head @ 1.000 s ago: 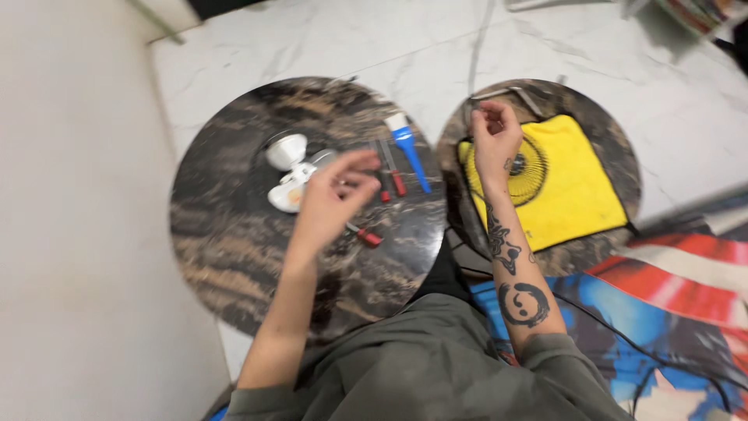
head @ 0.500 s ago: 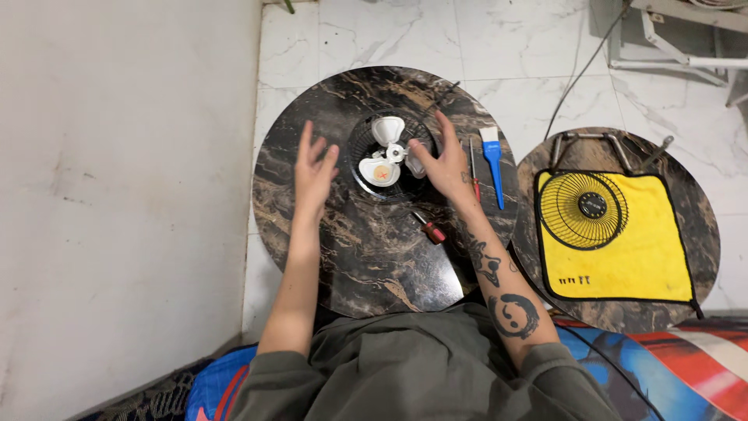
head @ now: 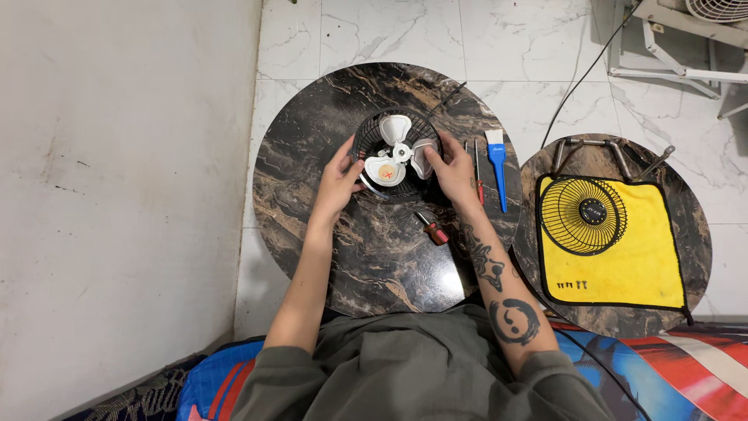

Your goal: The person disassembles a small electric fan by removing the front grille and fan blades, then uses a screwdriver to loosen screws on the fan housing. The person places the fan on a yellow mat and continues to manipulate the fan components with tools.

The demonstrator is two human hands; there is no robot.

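Head view looks straight down on a round dark marbled surface (head: 374,249) set on a pale tiled floor (head: 530,47). Near its far middle lies a small fan (head: 395,154): a black wire cage with white blades (head: 399,148) inside it. The left hand (head: 339,181) grips the cage's left rim, fingers curled around the wire. The right hand (head: 452,168) holds the right rim, fingers closed on the edge by one white blade.

Just right of the right hand lie a thin screwdriver (head: 478,173) and a blue-handled brush (head: 497,168), side by side, pointing away from the person. A short red-handled screwdriver (head: 432,228) rests nearer the person, below the fan and apart from it.

A second, smaller round surface (head: 689,210) stands to the right, touching or nearly touching the first. A yellow cloth (head: 623,265) covers most of it, and a black wire grille (head: 583,214) lies flat on the cloth. A few small screws (head: 571,284) sit in a row below the grille.
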